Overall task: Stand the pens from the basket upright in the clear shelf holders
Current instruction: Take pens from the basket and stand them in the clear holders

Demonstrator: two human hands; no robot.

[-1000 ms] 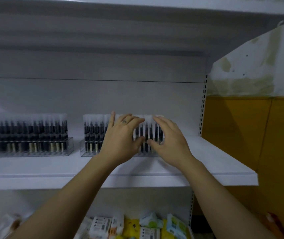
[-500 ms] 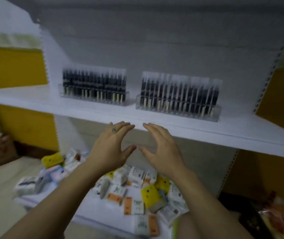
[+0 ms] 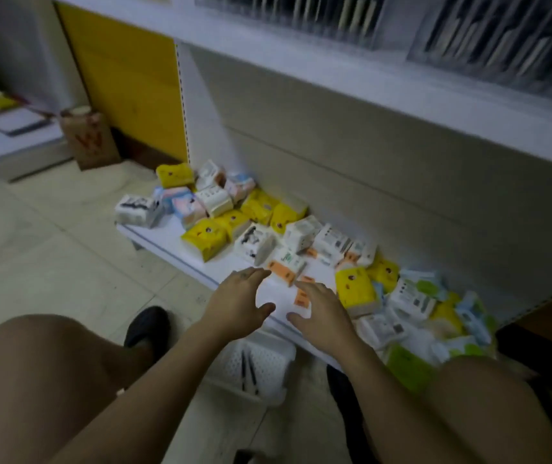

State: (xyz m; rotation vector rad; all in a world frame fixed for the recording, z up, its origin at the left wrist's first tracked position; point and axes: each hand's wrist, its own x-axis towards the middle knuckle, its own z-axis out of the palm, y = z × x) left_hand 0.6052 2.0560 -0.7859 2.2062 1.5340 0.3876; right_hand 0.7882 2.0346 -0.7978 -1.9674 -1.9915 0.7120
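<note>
The left hand (image 3: 236, 304) and right hand (image 3: 323, 316), fingers loose and empty, have dropped from the holders (image 3: 495, 35) on the upper shelf (image 3: 368, 82) toward the basket (image 3: 269, 360) on the floor (image 3: 67, 262), where pens (image 3: 246, 368) remain; another pickup looks due.

My white perforated basket (image 3: 269, 360) sits on the floor (image 3: 50, 262) just below me, with a few dark pens (image 3: 247, 370) lying loose inside it, pointing towards me. Up on the white shelf (image 3: 335, 82) stand the left holder (image 3: 288, 18) and the right holder (image 3: 502, 41), both clear, side by side and packed with upright dark pens, all blurred.
</note>
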